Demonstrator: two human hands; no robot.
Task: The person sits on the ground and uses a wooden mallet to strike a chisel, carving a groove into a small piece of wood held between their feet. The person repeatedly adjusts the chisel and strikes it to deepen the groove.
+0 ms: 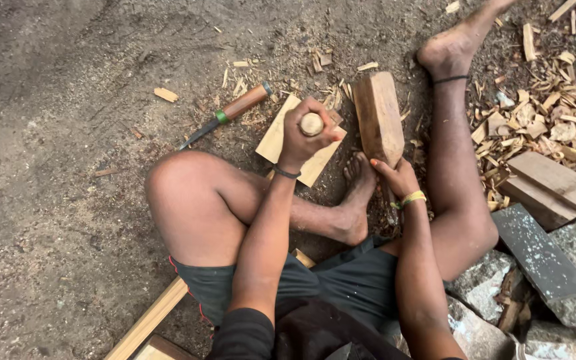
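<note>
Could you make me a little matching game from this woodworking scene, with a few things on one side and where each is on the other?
Things:
1. round-ended wooden tool handle
2. thick wooden mallet block
3. chisel with a brown handle and green band
4. dark grey flat slab

Places:
A. lying loose on the dirt
B. resting on rocks at the right
C. clasped in the left hand
D. held from below by the right hand

Pairs: 1-C, 2-D, 3-A, 4-B

Flat board (281,137) on ground, chisel (229,112) left of it, wooden mallet (378,117) right, wood chips (555,100) far right
</note>
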